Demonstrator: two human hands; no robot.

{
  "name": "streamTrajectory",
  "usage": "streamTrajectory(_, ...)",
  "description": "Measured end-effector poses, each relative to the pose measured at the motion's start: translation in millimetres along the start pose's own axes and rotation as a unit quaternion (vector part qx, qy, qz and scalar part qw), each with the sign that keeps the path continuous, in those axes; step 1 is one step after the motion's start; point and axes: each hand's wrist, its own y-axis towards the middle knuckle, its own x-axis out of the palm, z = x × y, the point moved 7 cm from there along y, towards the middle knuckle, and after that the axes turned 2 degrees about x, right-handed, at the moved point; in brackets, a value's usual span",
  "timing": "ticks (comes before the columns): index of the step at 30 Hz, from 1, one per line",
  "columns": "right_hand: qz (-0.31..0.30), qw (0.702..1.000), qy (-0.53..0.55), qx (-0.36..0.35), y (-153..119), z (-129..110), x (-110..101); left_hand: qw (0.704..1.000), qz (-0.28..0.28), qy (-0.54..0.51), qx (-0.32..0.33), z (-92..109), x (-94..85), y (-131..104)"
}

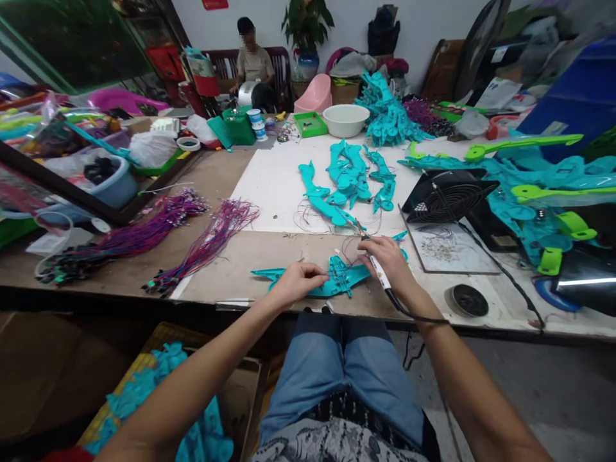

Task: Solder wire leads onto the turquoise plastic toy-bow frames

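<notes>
Turquoise plastic part (344, 276), long and narrow with a ribbed middle, lies at the table's near edge, right in front of you and between your hands. Your left hand (299, 282) bends thumb and fingers toward its ribs; whether they pinch a wire, you cannot tell from here. Your right hand (391, 260) grips a pen-shaped tool (380, 273) with a smooth white handle and a black cord, its tip pointing away from you. Beyond it, more turquoise pieces (346, 170), flat and curved, lie among hair-thin wires. To your left are two loose bundles of purple-red wires (206, 244); to your right stands a black fan (447, 196) with a round grille.

Near your right forearm, a round tin (469, 299) holds something dark. Further left, a blue basin (113, 189) holds black items. At the far side, a white bowl (345, 127) sits beside a shallow green tray (312, 133) with small items inside.

White sheeting (274, 205) covers part of the brown table (212, 173). Across the room, a person (254, 64) sits on a slatted bench, near a leafy plant (308, 25).
</notes>
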Motion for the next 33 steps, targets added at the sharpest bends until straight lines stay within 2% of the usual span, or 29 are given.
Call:
streamTrajectory(2,0.064,0.997,0.032,0.03,-19.5,-0.6,-13.8,0.998,0.009,0.059,0.018,-2.7,-1.0,5.8)
streamTrajectory(5,0.135,0.982,0.07,0.11,-55.1,9.1,-51.6,0.985,0.037,0.154,0.074,3.8,-9.0,7.0)
streamTrajectory(7,0.204,0.96,0.049,0.185,-80.2,30.5,-83.5,0.97,0.073,0.204,0.115,7.2,-14.7,6.2)
streamTrajectory(9,0.277,0.925,-0.001,0.259,-105.1,61.7,-113.1,0.956,0.1,0.234,0.146,5.5,-15.0,5.7)
streamTrajectory(11,0.305,0.902,-0.049,0.303,-122.2,94.7,-130.7,0.949,0.112,0.244,0.166,0.0,-10.1,5.9)
streamTrajectory(14,0.273,0.907,-0.088,0.308,-128.4,132.8,-134.5,0.946,0.125,0.24,0.18,-7.5,-2.0,6.1)
streamTrajectory(16,0.255,0.915,-0.099,0.296,-126.9,145.7,-131.5,0.947,0.137,0.233,0.176,-9.8,0.4,5.7)
streamTrajectory(21,0.24,0.923,-0.108,0.282,-121.8,151.2,-126.5,0.949,0.166,0.226,0.142,-7.0,1.0,1.2)
streamTrajectory(25,0.239,0.922,-0.106,0.285,-121.6,152.7,-126.0,0.956,0.169,0.212,0.114,-2.1,2.5,-2.4)
streamTrajectory(28,0.239,0.914,-0.076,0.318,-126.7,163.3,-125.8,0.971,0.144,0.179,0.068,-0.5,2.4,-0.8)
streamTrajectory(31,0.254,0.888,-0.023,0.382,-138.2,180.2,-127.3,0.987,0.086,0.132,0.013,0.5,5.0,4.0)
streamTrajectory(33,0.272,0.868,-0.003,0.416,-145.2,185.2,-129.3,0.993,0.058,0.1,-0.001,3.1,5.9,7.3)
